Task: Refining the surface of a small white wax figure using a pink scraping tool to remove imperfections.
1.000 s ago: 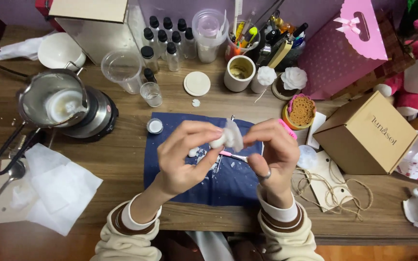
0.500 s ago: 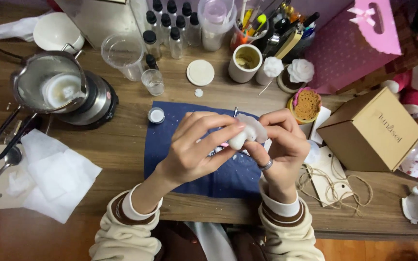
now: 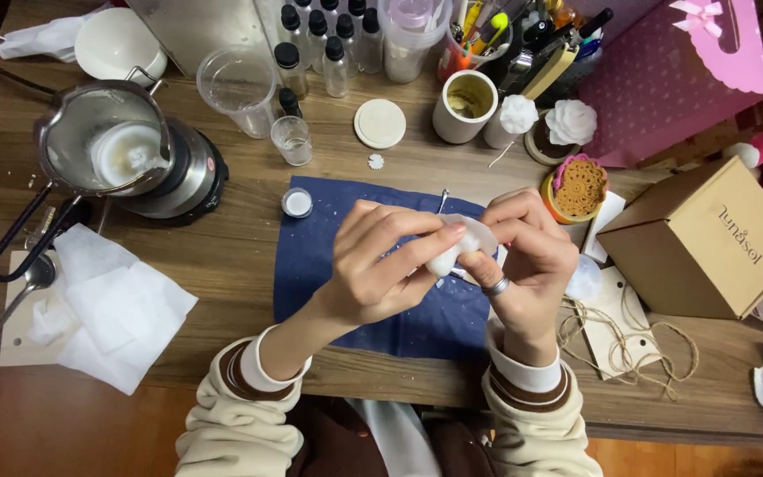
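Both my hands meet above a dark blue cloth [image 3: 320,265] on the wooden table. Between their fingertips is a small white mould with a white wax piece [image 3: 459,246]. My left hand [image 3: 373,265] pinches the white piece from the left with thumb and fingers. My right hand [image 3: 523,256], with a ring on one finger, grips the same piece from the right and curls around it. Part of the piece is hidden by my fingers. A thin metal pin [image 3: 443,200] lies on the cloth just behind my hands.
A metal pot with white wax [image 3: 103,146] sits on a small heater at the left. White tissues [image 3: 117,309] lie front left. Small bottles [image 3: 324,40], a clear cup [image 3: 236,84], a cardboard box [image 3: 708,238], twine [image 3: 620,340] and a pink bag [image 3: 673,71] crowd the back and right.
My hands have closed tighter around the white piece, and my left fingers now wrap further over it. The pink-tipped tool seen under my hands earlier is no longer visible.
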